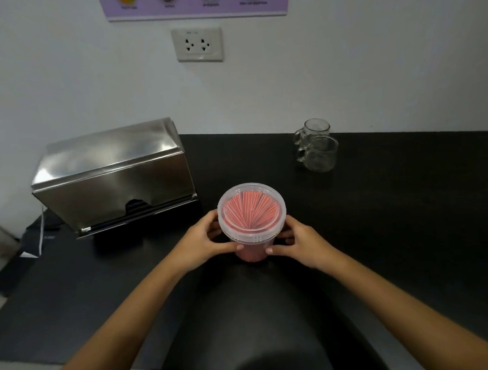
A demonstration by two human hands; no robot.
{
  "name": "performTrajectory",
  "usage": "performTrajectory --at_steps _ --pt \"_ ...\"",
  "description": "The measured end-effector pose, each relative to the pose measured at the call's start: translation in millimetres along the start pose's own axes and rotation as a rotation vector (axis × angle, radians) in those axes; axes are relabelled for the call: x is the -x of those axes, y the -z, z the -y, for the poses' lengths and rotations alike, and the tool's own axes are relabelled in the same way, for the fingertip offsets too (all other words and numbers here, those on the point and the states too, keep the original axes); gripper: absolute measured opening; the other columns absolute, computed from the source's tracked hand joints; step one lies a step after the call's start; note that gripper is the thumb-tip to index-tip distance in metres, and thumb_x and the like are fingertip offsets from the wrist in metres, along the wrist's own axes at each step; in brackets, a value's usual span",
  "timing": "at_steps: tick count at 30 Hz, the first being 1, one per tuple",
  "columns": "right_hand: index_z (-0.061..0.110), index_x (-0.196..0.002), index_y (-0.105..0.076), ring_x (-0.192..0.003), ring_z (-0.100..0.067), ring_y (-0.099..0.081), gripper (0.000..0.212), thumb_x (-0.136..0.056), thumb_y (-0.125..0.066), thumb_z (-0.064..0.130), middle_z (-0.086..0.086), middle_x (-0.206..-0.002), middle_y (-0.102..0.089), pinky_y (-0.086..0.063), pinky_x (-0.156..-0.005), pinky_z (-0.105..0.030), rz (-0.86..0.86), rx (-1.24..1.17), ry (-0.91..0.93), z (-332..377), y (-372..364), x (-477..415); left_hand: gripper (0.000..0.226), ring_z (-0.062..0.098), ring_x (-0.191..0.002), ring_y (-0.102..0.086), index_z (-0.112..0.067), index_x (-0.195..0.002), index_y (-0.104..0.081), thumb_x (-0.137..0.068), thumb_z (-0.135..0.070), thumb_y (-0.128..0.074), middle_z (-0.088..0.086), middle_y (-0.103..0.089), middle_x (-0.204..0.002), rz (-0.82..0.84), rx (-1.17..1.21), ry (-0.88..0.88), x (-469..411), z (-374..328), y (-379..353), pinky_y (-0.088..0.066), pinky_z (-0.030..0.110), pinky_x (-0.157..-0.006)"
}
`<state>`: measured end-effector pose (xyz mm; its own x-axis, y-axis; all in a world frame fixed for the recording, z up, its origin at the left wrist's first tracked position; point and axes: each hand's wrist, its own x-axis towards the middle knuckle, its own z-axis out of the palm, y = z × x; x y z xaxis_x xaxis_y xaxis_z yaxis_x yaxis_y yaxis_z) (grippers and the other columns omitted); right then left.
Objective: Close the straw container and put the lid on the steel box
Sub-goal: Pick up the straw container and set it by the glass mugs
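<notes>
- The straw container (pixel 252 222) stood on the black worktop (pixel 392 206), clear plastic, lid on, packed with pink straws.
- Left hand (pixel 203 242) and right hand (pixel 301 242) gripped its sides.

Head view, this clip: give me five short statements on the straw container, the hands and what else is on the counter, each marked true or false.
1. Both hands hold the straw container, the left hand on one side and the right hand on the other. True.
2. The straw container stands open with no lid. False: a clear lid sits on top, with the red straws showing through it.
3. The steel box stands to the left of the container, against the wall. True.
4. Two glass mugs stand inside the steel box. False: they stand on the black counter, far right, near the wall.
5. A plug is in the wall socket. False: the socket is empty.
</notes>
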<state>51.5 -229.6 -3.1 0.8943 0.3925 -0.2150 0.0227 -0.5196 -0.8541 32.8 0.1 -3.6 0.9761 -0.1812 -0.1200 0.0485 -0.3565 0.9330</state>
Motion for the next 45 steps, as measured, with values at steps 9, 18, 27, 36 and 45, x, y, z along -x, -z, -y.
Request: performTrajectory --at_steps 9,18,27,36,45 --pt "0.019 -0.136 -0.031 -0.126 -0.020 -0.044 0.073 -0.075 -0.070 0.014 -0.006 -0.140 -0.043 -0.040 -0.101 -0.032 -0.102 -0.102 -0.045 -1 6 -28 0.099 0.010 -0.116 -0.056 -0.030 -0.127 -0.047 -0.037 -0.048 -0.085 -0.004 -0.060 -0.125 0.015 0.011 0.055 -43 -6 7 -0.047 0.032 -0.100" --pt "0.018 -0.136 -0.030 -0.128 -0.023 -0.042 0.076 -0.073 -0.072 0.014 -0.008 -0.141 -0.042 -0.039 -0.104 -0.035 -0.129 -0.136 -0.063 -3 29 -67 0.079 0.016 -0.122 -0.052 -0.017 -0.133 -0.047 -0.062 -0.025 -0.083 0.002 -0.058 -0.131 -0.017 -0.112 0.023 -95 -15 8 -0.042 0.040 -0.106" --pt "0.014 -0.134 -0.034 -0.127 -0.025 -0.044 0.071 -0.074 -0.070 0.005 -0.011 -0.139 -0.044 -0.041 -0.101 -0.035 -0.151 -0.190 -0.051 -2 62 -123 0.082 0.020 -0.125 -0.049 -0.016 -0.136 -0.041 -0.066 -0.028 -0.080 0.006 -0.053 -0.136 -0.052 -0.142 0.052 -157 -29 9 -0.040 0.032 -0.101" --pt "0.012 -0.130 -0.038 -0.110 -0.014 -0.052 0.063 -0.076 -0.069 0.007 -0.008 -0.128 -0.053 -0.041 -0.087 -0.024 -0.218 -0.211 -0.049 -9 87 -172 0.075 0.020 -0.115 -0.055 -0.017 -0.130 -0.047 -0.065 -0.026 -0.081 0.005 -0.058 -0.129 -0.163 -0.080 0.120 -210 -33 1 -0.043 0.028 -0.092" --pt "0.011 -0.130 -0.037 -0.108 -0.009 -0.049 0.060 -0.078 -0.066 0.006 -0.005 -0.126 -0.052 -0.038 -0.086 -0.021 -0.294 -0.222 0.017 -11 92 -198 0.070 0.012 -0.106 -0.055 -0.010 -0.129 -0.048 -0.068 -0.022 -0.079 0.008 -0.059 -0.127 -0.172 -0.102 -0.004 -240 -35 4 -0.043 0.014 -0.081"
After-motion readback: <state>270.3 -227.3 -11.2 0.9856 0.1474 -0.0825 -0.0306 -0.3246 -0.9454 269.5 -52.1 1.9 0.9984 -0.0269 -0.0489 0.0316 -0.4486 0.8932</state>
